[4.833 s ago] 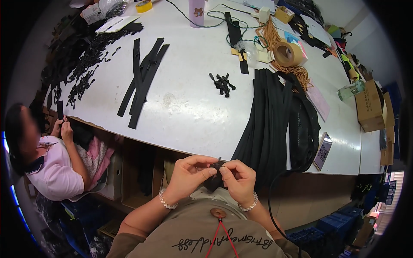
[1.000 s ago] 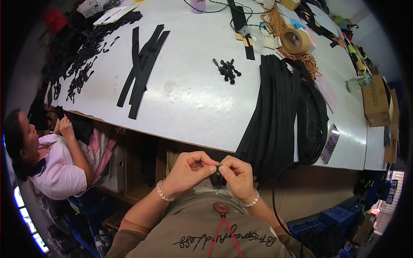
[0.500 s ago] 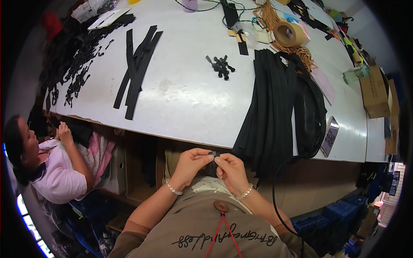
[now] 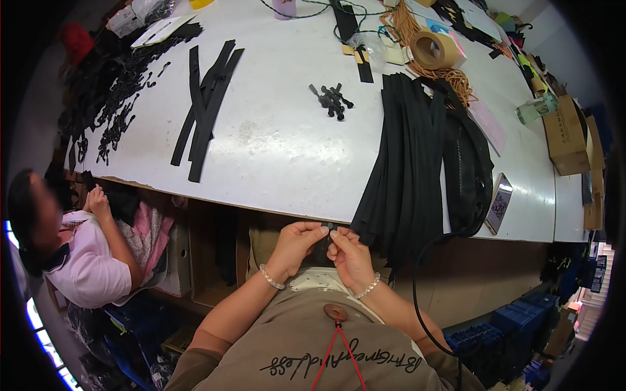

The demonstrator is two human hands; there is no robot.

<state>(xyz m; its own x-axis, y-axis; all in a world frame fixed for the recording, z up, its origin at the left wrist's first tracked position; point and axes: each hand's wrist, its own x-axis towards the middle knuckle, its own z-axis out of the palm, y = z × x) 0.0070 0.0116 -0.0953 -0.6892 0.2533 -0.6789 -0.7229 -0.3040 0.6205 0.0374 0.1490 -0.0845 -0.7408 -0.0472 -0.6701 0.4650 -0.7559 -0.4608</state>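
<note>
My left hand [image 4: 298, 246] and my right hand [image 4: 351, 253] meet just off the table's front edge. Thumbs and fingertips of both pinch the end of a narrow black strip [image 4: 320, 251], which hangs down between them. A small dark piece shows at the fingertips, too small to name. To the right of my hands a thick bundle of long black fabric strips [image 4: 407, 169] drapes over the edge. Further in on the table sits a small heap of black knobbed pieces [image 4: 334, 101].
Several black strips [image 4: 203, 117] lie crossed at left, near a spread of small black looped pieces [image 4: 117, 120]. A black bag-like piece [image 4: 468, 173], a phone [image 4: 499, 204] and a tape roll [image 4: 433, 51] are at right. A co-worker [image 4: 91, 260] sits at left.
My hands have shifted very slightly and the fingertips have re-set on the strip's end. The view has tilted a little; things on the table stay in place.
</note>
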